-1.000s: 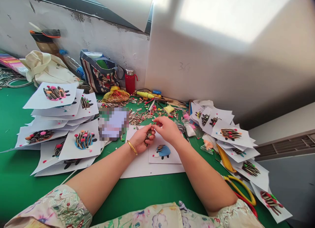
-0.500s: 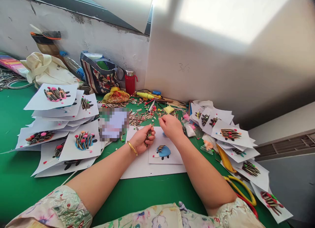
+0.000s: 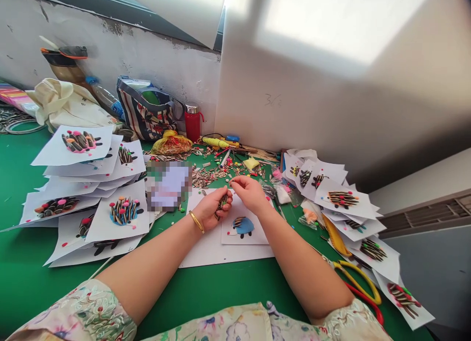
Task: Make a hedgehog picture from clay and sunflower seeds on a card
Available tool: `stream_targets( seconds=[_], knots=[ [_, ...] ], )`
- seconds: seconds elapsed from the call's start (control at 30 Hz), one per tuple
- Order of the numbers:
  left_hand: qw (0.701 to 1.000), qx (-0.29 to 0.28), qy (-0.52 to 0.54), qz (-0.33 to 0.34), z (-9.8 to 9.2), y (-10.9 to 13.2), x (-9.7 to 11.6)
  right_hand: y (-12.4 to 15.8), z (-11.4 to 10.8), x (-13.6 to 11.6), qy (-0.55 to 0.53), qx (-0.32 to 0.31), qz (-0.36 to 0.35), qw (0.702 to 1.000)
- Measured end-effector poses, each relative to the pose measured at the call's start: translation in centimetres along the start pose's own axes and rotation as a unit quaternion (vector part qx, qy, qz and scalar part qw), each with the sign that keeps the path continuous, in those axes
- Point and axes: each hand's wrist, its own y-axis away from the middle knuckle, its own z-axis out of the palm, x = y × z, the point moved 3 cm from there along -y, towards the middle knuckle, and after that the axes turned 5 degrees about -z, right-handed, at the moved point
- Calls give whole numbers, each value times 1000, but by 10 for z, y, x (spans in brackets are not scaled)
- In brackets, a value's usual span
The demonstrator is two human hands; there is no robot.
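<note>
Since half a second earlier, the right hand (image 3: 252,193) had swung back toward the left hand (image 3: 214,209), which had hardly shifted; the two were near each other but apart. Nearest lay the floral sleeves (image 3: 99,306), and beyond them a white sheet (image 3: 206,255) with a smaller card (image 3: 235,240) flat on top. On that card was a blue hedgehog shape (image 3: 248,227) with dark feet. Only a few striped seeds sat together toward the left of its back; most of the blue was bare, so it looked like an early stage.

Left fingers were curled closed around a bunch of seeds (image 3: 222,204). Right fingers were bent in, thumb and fingertips close together above the card; whether they pinched a seed was too small to tell, so I could not say if they had fully met.

To either side, cards in the left stack (image 3: 101,223) and right stack (image 3: 327,184) bore fuller rows of seeds and coloured balls. Farther off spread loose seeds (image 3: 204,177), with a red flask (image 3: 193,125) and a striped bag (image 3: 136,105) by the wall.
</note>
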Motion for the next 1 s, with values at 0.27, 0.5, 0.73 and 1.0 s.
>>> stream_targets(
  seconds=[0.27,0.5,0.73,1.0],
  knots=[
    [1000,-4,12,-10,1,0,1,44,-32,8,90,-27,-42,995],
    [1000,-8,13,-10,2,1,2,87,-45,26,137,-52,0,989],
    [1000,-8,12,-5,3,1,2,99,-36,11,184,-106,-80,974],
    [1000,-13,16,-8,3,1,2,101,-24,11,250,-135,-145,948]
  ],
)
